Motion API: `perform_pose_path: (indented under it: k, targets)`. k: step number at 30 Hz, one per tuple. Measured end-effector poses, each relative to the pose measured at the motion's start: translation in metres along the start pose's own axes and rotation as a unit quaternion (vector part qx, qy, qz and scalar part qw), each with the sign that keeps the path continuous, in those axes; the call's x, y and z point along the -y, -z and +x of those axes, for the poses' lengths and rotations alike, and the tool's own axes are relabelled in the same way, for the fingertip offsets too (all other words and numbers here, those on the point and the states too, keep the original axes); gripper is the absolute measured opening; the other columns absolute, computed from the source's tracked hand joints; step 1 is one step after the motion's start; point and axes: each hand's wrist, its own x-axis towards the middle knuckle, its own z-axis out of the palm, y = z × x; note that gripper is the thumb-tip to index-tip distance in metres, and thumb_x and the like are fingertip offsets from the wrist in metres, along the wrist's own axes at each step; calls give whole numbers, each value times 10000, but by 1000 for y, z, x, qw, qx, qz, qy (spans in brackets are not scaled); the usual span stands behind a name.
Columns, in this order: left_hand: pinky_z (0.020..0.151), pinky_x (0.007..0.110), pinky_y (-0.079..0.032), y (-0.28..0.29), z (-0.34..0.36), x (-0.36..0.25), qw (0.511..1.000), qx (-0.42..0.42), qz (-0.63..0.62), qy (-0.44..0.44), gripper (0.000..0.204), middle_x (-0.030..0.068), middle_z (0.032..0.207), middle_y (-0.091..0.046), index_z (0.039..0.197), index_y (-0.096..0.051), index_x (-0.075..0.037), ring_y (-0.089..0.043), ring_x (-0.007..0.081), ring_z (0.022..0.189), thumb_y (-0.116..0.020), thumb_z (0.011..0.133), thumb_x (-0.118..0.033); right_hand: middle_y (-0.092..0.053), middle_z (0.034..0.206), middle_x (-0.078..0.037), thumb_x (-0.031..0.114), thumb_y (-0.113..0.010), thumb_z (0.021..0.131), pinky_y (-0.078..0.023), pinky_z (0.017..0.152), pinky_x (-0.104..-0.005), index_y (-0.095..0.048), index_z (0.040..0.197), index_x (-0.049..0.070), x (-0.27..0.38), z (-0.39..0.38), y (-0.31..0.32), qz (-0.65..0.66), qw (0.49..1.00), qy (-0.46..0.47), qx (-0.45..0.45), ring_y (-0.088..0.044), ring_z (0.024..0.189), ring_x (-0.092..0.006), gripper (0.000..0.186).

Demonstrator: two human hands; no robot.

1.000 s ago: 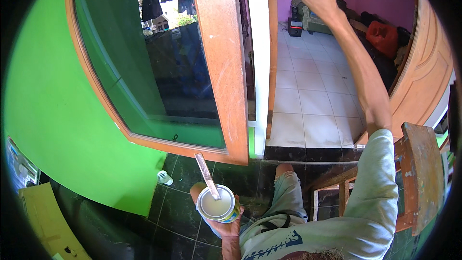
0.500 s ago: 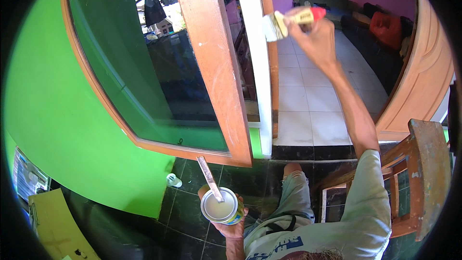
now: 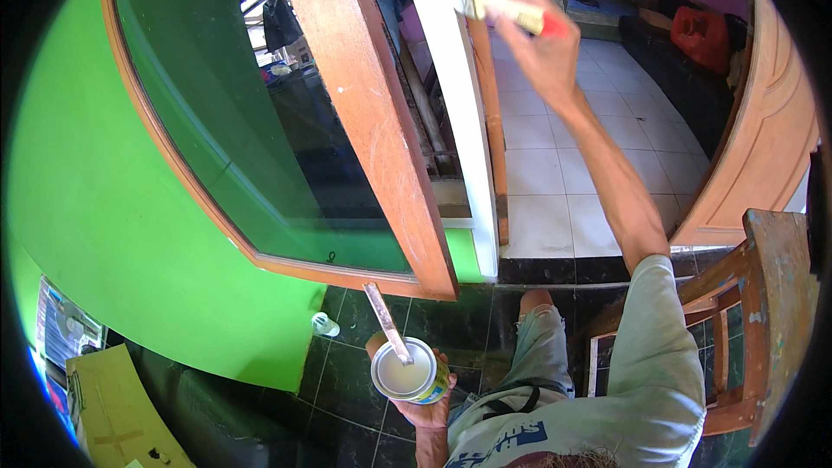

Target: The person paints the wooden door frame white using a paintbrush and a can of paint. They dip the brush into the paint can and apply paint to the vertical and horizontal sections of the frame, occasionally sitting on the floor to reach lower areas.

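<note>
My right hand (image 3: 548, 65), arm stretched up, is closed on the handle of a paintbrush (image 3: 523, 14) with a red tip. Its bristles lie against or very near the upper part of a white door-frame post (image 3: 468, 134); contact is hard to tell. Low in the middle, my left hand (image 3: 425, 413) cups an open paint can (image 3: 407, 371) from below. Pale liquid paint fills part of the can, and a flat wooden stick (image 3: 387, 322) leans out over its far rim.
An orange-brown window sash (image 3: 368, 113) with dark glass stands open left of the post. Beyond the doorway lie white floor tiles (image 3: 537, 217). A worn wooden chair (image 3: 767, 321) is at my right, a green wall (image 3: 156, 286) at left. A white cup (image 3: 325, 324) stands on dark tiles.
My right hand and the brush have moved up and left along the white post. The view has shifted slightly; my left hand still holds the can.
</note>
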Motion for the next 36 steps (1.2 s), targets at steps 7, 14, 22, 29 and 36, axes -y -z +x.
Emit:
perform_pose_path:
  k: [7,14,22,29,36]
  targets:
    - [942,591,-502,2,1,-2,1000,0,25,-4,879,245,1450,-473,1491,-473,-133,-469,399,1333,-598,868,-741,-756,888,-68,79,-730,893,-567,711,-270,-732,985,26,17,-41,30,-47,987,-89,128,-713,802,-132,106]
    - [945,603,-499,-2,3,7,1000,7,-23,2,842,251,1460,-448,1503,-462,-156,-457,404,1335,-621,875,-694,-771,946,-41,126,-754,923,-559,714,-264,-764,1116,37,0,51,15,-102,991,-55,60,-694,805,-99,213]
    - [945,609,-508,0,1,4,1000,2,-5,-6,798,268,1470,-449,1507,-460,-131,-446,424,1348,-616,904,-631,-755,1072,-91,12,-727,904,-563,811,-279,-735,1192,36,0,-31,21,-7,999,-13,36,-704,951,-135,290]
    - [968,627,-492,-4,4,6,999,26,-30,-7,790,264,1486,-438,1522,-448,-126,-424,422,1374,-638,900,-575,-730,896,-103,59,-732,850,-603,691,-346,-707,1028,65,14,-105,58,-23,982,-128,139,-726,755,-226,179]
    - [971,625,-505,-5,5,11,999,29,-30,-19,815,251,1491,-444,1528,-429,-118,-433,429,1373,-653,889,-572,-763,906,-62,172,-737,917,-566,706,-281,-757,1066,56,6,-5,28,-73,994,-47,68,-726,809,-159,189]
